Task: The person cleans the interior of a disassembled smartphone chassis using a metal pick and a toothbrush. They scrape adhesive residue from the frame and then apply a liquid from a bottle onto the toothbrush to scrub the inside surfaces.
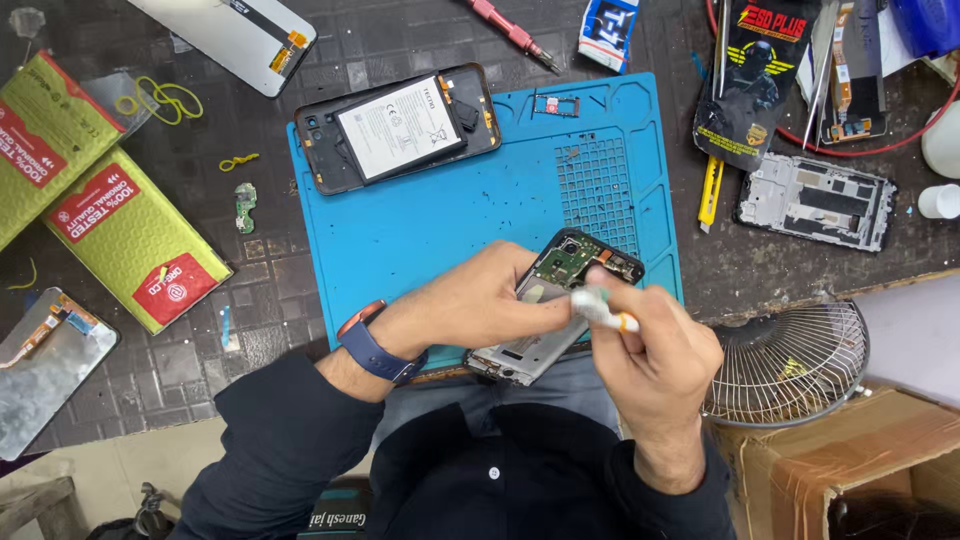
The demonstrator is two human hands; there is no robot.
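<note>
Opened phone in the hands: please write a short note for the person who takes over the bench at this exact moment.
Left hand: holds the opened phone frame, circuit board exposed, above the front edge of the blue mat.
Right hand: grips a small white tube with an orange tip, its tip end against the frame.
On the mat: a second phone with the back off and battery showing, plus a small card tray.
Off the mat: red screwdriver, bare frame at right.
Done: both phones are open.
Left: both unassembled; whether anything has left the tube cannot be told.
</note>
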